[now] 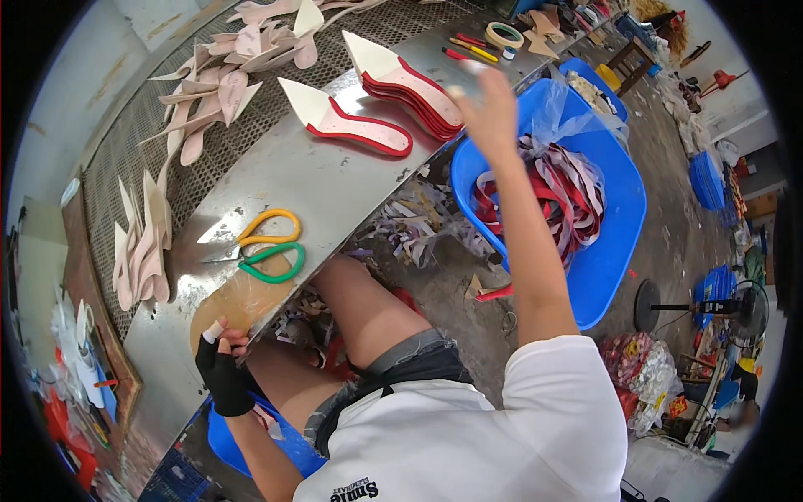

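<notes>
My right hand [493, 117] is reaching out, slightly blurred, beside a stack of red-edged shoe insoles [411, 94]. Its thumb and fingers are apart, with white tape on the tips and nothing visible between them. A separate red-edged insole [360, 132] lies left of the stack, its pale wide end pointing away. My left hand [224, 368], in a black fingerless glove, is at the near table edge with its fingers curled; anything inside them is hidden. Beyond it lie scissors [266, 245] with one orange and one green handle, beside a tan patch [234, 301] on the metal.
Pale insole pieces [226, 88] are heaped on the mesh [276, 71], with more [142, 243] nearer. Pens [473, 48] and a tape roll [504, 35] lie at the far end. A blue tub [615, 243] of red and white strips stands right, a fan [740, 309] beyond.
</notes>
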Demonstrator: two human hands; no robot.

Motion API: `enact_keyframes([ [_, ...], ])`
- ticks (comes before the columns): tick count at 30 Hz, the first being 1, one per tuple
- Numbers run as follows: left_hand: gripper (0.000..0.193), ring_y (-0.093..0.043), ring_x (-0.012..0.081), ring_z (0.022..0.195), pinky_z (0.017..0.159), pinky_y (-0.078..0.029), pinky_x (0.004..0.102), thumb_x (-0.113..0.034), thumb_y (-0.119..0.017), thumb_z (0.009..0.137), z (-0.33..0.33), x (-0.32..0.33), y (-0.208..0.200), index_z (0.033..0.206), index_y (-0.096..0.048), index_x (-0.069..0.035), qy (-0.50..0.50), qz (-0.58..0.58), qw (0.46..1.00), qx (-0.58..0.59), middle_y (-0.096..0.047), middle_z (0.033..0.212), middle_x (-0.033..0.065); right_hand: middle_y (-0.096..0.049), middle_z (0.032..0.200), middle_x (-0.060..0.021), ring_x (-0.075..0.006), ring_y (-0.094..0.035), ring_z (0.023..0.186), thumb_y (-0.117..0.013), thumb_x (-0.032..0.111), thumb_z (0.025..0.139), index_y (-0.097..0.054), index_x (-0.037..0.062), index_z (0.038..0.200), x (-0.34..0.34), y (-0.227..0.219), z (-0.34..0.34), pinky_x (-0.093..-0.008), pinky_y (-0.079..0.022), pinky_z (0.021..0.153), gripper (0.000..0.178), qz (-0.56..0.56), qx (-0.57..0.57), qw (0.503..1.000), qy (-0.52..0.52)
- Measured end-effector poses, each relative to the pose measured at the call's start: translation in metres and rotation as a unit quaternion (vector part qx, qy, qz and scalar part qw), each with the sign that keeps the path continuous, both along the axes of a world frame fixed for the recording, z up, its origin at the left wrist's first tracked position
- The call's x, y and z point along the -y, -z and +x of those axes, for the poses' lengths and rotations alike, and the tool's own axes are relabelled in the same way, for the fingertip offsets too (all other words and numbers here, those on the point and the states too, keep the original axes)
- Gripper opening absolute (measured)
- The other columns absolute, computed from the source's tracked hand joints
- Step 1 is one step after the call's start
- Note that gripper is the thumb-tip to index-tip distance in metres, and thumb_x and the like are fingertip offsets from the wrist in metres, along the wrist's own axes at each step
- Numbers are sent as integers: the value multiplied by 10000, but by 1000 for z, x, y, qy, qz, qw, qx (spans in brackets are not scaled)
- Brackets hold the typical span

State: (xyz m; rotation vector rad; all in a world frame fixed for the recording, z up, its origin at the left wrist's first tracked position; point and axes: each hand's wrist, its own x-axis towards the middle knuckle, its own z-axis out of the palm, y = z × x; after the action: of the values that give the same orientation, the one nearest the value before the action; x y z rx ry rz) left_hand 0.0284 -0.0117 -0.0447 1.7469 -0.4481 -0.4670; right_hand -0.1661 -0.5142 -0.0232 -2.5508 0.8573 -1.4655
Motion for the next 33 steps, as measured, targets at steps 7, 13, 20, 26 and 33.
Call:
enact_keyframes([
  [7,296,-578,125,719,623,-449,219,-167,-504,947,5,-2,4,1187,-572,-6,-2,-21,1000,-10,-610,871,65,-681,780,-138,-246,-661,718,-656,192,774,-659,6,894,62,87,-202,-366,-500,672,221,246,19,931,270],
  [13,292,-574,109,712,599,-429,196,-172,-493,951,7,2,2,1184,-579,-18,-50,37,998,-20,-617,877,49,-672,745,-140,-319,-655,722,-651,183,773,-660,48,875,66,149,-214,-413,-498,697,170,246,-120,930,246],
  [20,301,-569,88,696,580,-417,182,-205,-525,938,4,7,0,1168,-588,-20,-86,72,994,-12,-617,867,37,-584,1162,-149,-339,-526,1113,-607,172,797,-557,65,1158,147,164,-167,-407,-444,900,379,99,-267,936,207],
  [26,322,-564,81,681,568,-413,182,-245,-540,936,3,9,0,1150,-588,-10,-111,91,990,-8,-613,855,31,-601,1160,-118,-315,-559,1097,-685,313,749,-590,129,1151,152,179,-211,-488,-433,882,452,260,-475,745,389],
  [33,328,-559,93,677,579,-420,200,-250,-520,946,7,24,-12,1152,-591,-4,-91,5,994,-58,-611,842,32,-651,1025,-76,-188,-610,909,-807,233,656,-619,-10,1105,153,32,-325,-316,-460,827,543,473,143,857,147],
])
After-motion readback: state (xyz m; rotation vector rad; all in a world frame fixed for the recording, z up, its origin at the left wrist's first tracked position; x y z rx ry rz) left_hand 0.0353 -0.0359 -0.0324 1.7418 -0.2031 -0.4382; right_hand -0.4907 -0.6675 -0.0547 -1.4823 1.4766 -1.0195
